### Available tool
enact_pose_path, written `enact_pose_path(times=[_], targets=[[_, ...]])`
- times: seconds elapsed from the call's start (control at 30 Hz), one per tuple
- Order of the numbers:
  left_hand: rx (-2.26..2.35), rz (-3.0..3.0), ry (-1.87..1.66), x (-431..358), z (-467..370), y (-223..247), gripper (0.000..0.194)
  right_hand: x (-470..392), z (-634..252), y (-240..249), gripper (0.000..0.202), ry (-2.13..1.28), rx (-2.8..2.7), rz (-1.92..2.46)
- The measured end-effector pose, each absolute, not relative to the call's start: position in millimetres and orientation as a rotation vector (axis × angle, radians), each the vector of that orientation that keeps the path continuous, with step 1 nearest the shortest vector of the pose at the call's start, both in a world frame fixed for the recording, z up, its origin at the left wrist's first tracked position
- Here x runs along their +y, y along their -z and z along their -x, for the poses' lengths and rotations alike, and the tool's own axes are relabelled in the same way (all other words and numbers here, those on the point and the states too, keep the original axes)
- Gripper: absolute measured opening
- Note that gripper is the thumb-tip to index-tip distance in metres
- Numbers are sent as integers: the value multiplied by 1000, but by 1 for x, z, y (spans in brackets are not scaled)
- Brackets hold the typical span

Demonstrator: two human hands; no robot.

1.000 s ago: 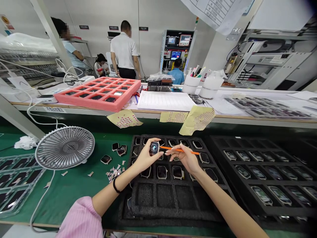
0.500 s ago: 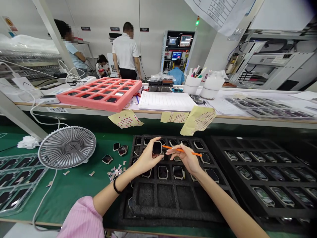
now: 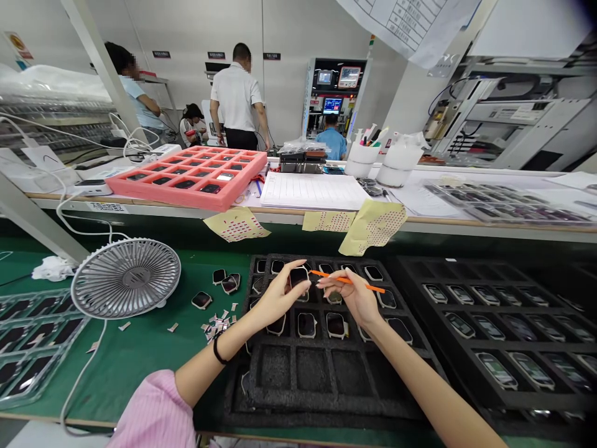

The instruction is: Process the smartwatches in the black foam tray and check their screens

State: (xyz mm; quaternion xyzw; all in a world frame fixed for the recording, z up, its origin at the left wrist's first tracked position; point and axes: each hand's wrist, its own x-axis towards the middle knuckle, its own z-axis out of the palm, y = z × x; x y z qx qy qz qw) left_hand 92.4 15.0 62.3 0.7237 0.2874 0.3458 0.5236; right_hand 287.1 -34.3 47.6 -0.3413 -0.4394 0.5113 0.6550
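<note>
My left hand (image 3: 275,305) is closed around the edges of a smartwatch (image 3: 298,275), its dark screen facing me. In my right hand (image 3: 359,302) is a thin orange stick (image 3: 375,289), pinched between the fingers. The stick's left tip is at the watch's right edge; whether it touches cannot be made out. Both hands are over a black foam tray (image 3: 313,368), where more watches, such as one watch (image 3: 306,325), lie in square pockets. My fingers partly cover the held watch and some pockets.
Left of the tray lie several loose watches (image 3: 202,300) and small tape-like pieces (image 3: 222,323). A grey fan (image 3: 128,277) stands farther left, near a clear tray (image 3: 40,348). Another black tray (image 3: 466,367) is on the right. A shelf with a pink foam tray (image 3: 186,194) runs behind.
The watch in my left hand has turned and shifted slightly right, with the thumb now across its lower edge. The orange stick has moved a little to the right.
</note>
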Motion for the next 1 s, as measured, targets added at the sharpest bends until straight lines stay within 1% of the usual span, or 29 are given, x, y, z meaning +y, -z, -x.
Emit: enact_pose_path(times=[0.1,0.2,0.3,0.37,0.4,0.5,0.53,0.57,0.67,0.8,0.9,1.0], targets=[[773,-1650,-863,21,-95,-59,44,-31,-290,-42,36,-1105,-994,815],[781,-1574,-828,27,-96,-62,45,-27,-291,-34,36,-1050,-1032,891],[833,-1632,-782,26,-84,-68,48,-25,-291,-29,38,-991,-1050,976],[865,-1773,-759,18,-66,-68,45,-24,-291,-27,39,-962,-1048,1014],[863,-1864,-737,10,-55,-66,48,-23,-291,-27,39,-955,-1050,1024],[838,-2163,-548,-25,-25,-51,52,-22,-288,-26,40,-971,-1069,1033],[773,-2245,-460,-38,-18,-45,51,-22,-288,-25,41,-978,-1079,1035],[718,-2330,-410,-50,-12,-39,46,-23,-287,-25,41,-982,-1092,1040],[686,-2557,-348,-75,-5,-28,43,-25,-285,-25,41,-966,-1149,1057],[654,-2813,-308,-81,-2,-27,46,-32,-281,-27,38,-944,-1253,1059],[637,-2974,-451,-78,-2,-31,50,-43,-270,-33,29,-1062,-1360,978],[814,-2980,-772,-76,-11,-35,51,-62,-250,-41,21,-1244,-1558,873]])
